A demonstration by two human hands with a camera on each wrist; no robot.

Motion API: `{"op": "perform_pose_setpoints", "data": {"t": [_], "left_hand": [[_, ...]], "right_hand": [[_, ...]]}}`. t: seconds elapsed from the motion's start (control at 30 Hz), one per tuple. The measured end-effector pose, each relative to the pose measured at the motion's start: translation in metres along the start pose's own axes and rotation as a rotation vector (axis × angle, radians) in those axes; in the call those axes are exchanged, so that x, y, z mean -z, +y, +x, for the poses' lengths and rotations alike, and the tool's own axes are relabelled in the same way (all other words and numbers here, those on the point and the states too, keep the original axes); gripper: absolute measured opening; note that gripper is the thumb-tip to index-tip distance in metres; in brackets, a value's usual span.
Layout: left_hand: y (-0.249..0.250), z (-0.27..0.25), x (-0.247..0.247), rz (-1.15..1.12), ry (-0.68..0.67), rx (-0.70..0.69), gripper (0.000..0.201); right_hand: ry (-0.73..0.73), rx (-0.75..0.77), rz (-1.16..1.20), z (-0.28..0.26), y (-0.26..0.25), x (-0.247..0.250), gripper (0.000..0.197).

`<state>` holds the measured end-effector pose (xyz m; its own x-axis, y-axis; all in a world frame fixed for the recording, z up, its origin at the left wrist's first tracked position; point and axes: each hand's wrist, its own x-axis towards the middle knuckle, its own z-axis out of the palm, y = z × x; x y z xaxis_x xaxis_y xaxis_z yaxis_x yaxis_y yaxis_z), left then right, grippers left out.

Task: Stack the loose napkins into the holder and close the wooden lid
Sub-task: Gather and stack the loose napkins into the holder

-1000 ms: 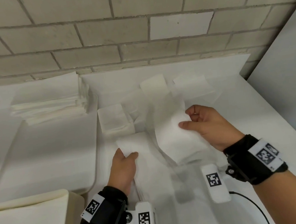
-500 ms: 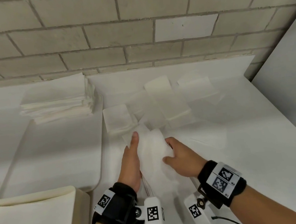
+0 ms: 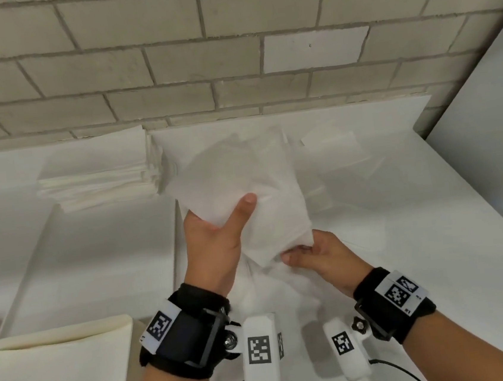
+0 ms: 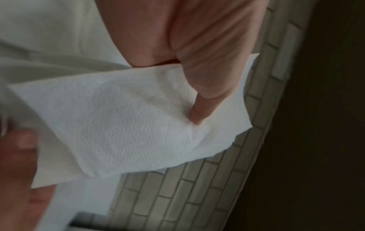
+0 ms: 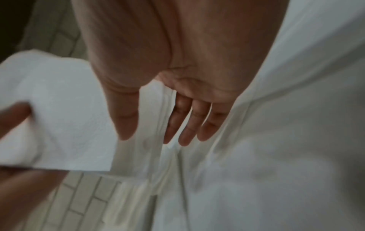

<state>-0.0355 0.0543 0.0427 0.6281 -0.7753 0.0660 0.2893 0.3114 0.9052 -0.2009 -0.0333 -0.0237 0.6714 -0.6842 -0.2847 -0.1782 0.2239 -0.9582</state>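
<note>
Grip: left hand (image 3: pixel 215 243) pinches the held napkins (image 3: pixel 243 188), thumb pressed flat on the upper face and the other fingers hidden underneath; right hand (image 3: pixel 322 257) pinches the near right corner of the same bundle between thumb and curled fingers.
Wall: pale brick wall (image 3: pixel 229 53) runs across the back; a smooth grey panel (image 3: pixel 491 121) stands at the right.
Table: white table (image 3: pixel 419 234) fills the scene, covered in a creased white sheet.
Tray: wide, flat white tray (image 3: pixel 89 257) lies on the left part of the table, just beside the left hand.
Holder: cream box edge (image 3: pixel 59 350) shows at the near left corner; whether it is the holder cannot be told, and no wooden lid can be made out.
Stack: tidy napkin stack (image 3: pixel 99 175) sits at the tray's far end, against the wall.
Loose napkins: several loose napkins (image 3: pixel 329 145) lie flat on the table beyond and to the right of the hands, partly overlapping.
Held napkins, place: lifted off the table in front of the person, tilted, far edge towards the wall; the left wrist view shows embossed paper (image 4: pixel 138 125) dented under the thumb (image 4: pixel 207 87).
Wrists: black wrist bands (image 3: pixel 190 330) with printed markers and white camera housings on both.
</note>
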Motion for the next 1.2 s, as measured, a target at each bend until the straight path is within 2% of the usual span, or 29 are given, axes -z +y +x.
{"op": "perform_pose_setpoints", "data": {"t": [0.13,0.27,0.4,0.47,0.53,0.57,0.63,0.73,0.83,0.93,1.03,1.13,1.2], "left_hand": [[0.001,0.001,-0.002,-0.194,-0.033,0.064,0.045],[-0.005,0.0,0.0,-0.261,-0.063,0.101,0.047],[-0.004,0.002,0.006,-0.165,-0.013,0.087,0.051],[-0.002,0.006,0.016,-0.025,0.039,0.038,0.055],[-0.003,0.01,0.026,0.104,0.083,-0.008,0.055],[-0.004,0.01,0.029,0.141,0.088,-0.027,0.056],[-0.012,0.01,0.033,0.216,0.088,-0.053,0.056],[-0.033,0.007,0.036,0.424,0.102,-0.015,0.057],[-0.054,-0.002,0.042,0.622,0.11,0.067,0.061],[-0.066,-0.01,0.049,0.651,0.114,0.09,0.067],[-0.071,-0.015,0.048,0.651,0.117,0.098,0.065],[-0.065,-0.015,0.044,0.616,0.098,0.042,0.058],[-0.055,-0.013,0.04,0.584,0.09,-0.021,0.06]], "right_hand": [[-0.074,0.02,0.428,0.002,-0.01,-0.001,0.057],[-0.122,0.068,0.566,0.008,-0.013,-0.003,0.074],[0.019,0.053,0.479,0.008,-0.021,0.003,0.052],[0.126,0.069,0.364,0.009,-0.029,0.017,0.051],[0.185,0.123,0.161,0.009,-0.042,0.032,0.048],[0.213,0.16,0.08,0.009,-0.047,0.039,0.04],[0.271,0.238,0.001,0.008,-0.054,0.047,0.031],[0.265,0.288,-0.113,0.01,-0.043,0.045,0.043],[0.226,0.196,-0.254,0.014,-0.012,0.04,0.05],[0.296,0.167,-0.159,0.015,0.0,0.045,0.047],[0.271,0.136,-0.152,0.018,0.004,0.047,0.049],[0.257,0.151,-0.23,0.02,0.0,0.042,0.044],[0.301,0.219,-0.181,0.02,-0.01,0.044,0.04]]}}
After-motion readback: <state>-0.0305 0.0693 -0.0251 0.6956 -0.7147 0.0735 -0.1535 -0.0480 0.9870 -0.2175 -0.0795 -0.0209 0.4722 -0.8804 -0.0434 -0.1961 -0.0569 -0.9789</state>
